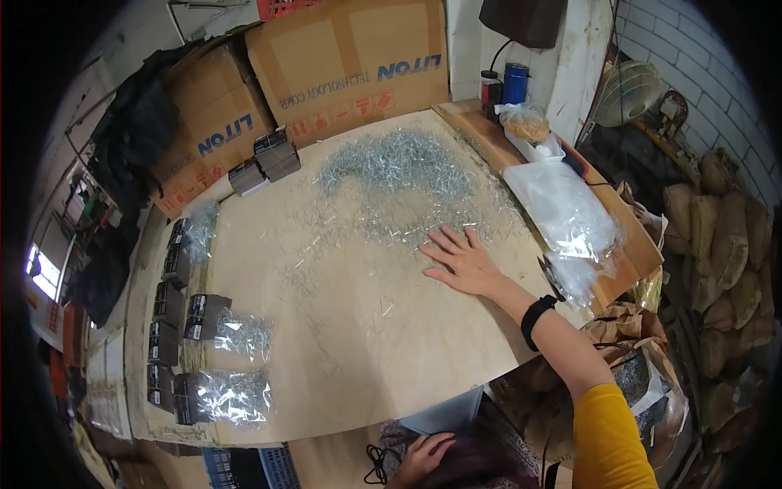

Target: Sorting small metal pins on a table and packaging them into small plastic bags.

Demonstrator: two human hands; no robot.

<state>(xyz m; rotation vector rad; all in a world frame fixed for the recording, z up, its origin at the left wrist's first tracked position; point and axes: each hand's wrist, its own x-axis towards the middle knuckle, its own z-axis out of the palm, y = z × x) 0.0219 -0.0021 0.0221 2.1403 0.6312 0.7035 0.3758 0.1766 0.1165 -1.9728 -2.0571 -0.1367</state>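
My right hand point(460, 262) rests palm down on the pale wooden tabletop point(342, 359), its fingers spread and nothing gripped. Just beyond its fingertips lies a wide, loose pile of thin silvery metal pins point(399, 163). Single pins are strewn around the pile and to the left of the hand. Down at the lower edge, below the table's front, my left hand point(423, 458) lies near my lap with loosely bent fingers slightly apart, and I see nothing in it. A grey-blue tray or bin point(446, 414) shows just beyond it, partly under the tabletop.
Dark bundled card packs point(163, 342) and clear bags of pins point(236, 397) line the left edge. Large cardboard boxes point(350, 65) stand behind. On the right, a wooden ledge holds clear plastic bags point(562, 208) and pliers-like tool point(551, 277); paper sacks point(721, 236) are piled beyond.
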